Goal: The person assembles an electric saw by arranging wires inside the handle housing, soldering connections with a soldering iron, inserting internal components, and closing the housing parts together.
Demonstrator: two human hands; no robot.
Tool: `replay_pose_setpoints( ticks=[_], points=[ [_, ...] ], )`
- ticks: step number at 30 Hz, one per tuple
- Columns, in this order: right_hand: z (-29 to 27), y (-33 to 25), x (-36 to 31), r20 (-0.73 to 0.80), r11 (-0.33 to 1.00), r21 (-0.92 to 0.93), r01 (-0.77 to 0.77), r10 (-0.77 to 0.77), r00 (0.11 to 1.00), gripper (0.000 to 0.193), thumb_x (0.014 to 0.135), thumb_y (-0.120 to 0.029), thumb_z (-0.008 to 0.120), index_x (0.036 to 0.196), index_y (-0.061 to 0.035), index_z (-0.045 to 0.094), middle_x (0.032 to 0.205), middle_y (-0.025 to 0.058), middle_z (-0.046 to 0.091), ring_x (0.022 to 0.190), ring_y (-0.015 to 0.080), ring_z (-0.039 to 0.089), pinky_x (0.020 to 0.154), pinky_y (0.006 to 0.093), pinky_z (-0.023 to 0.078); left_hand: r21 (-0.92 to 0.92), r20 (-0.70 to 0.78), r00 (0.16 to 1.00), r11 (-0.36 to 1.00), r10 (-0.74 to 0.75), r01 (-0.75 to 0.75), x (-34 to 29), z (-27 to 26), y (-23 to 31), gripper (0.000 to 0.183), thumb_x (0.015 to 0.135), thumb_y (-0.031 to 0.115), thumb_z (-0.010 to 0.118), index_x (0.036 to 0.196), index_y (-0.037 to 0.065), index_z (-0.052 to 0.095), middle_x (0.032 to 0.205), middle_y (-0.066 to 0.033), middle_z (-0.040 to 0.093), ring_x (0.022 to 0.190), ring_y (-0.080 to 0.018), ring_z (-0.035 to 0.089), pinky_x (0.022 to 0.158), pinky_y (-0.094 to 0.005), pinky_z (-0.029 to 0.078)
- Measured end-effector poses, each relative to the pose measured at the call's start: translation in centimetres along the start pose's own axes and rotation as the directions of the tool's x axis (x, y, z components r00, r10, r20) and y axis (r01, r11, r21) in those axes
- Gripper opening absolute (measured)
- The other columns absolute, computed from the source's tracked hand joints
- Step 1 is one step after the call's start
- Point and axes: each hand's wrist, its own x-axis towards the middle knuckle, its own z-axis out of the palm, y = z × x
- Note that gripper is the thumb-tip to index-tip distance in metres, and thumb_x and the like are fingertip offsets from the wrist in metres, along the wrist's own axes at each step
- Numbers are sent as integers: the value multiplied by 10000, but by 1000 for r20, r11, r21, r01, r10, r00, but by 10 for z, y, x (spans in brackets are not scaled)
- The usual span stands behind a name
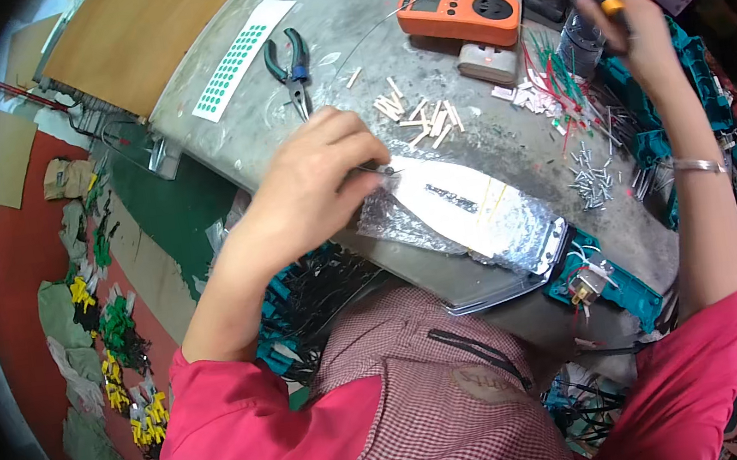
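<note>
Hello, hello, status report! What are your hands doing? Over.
Left hand pinching thin wire over bubble wrap. Right hand raised, gripping yellow-handled tool. Pliers lying nearby.

The work surface is a grey, worn table (332, 21) with a rounded near edge. A brown board (129, 38) lies at its far left corner. Left of the table, the floor (6, 268) is red, with a green patch (175, 209) close to the table edge. Flat cardboard pieces (1, 157) rest on the floor. Lighting is even and diffuse.
</note>
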Motion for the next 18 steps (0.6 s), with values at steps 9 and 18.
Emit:
replay_pose_setpoints(
  ticks=[9,18],
  points=[
    [-128,-25,-170,-628,997,-33,69,-75,775,269,1017,-120,498,1214,14,622,1091,131,673,977,166,651,935,265,509,229,-89,991,967,-95,113,20,36,2,64,851,89,612,848,37,574,897,-148,621,865,-353,619,746,-439,493],
    [-77,-96,-286,-543,581,802,140,611,576,292,954,-324,518,870,-45,501,541,0,388,469,66,368,429,201,273,-104,-116,946,943,304,-316,4,35,118,218,617,34,772,788,80,646,711,-36,535,622,-232,527,579,-350,390]
  ],
)
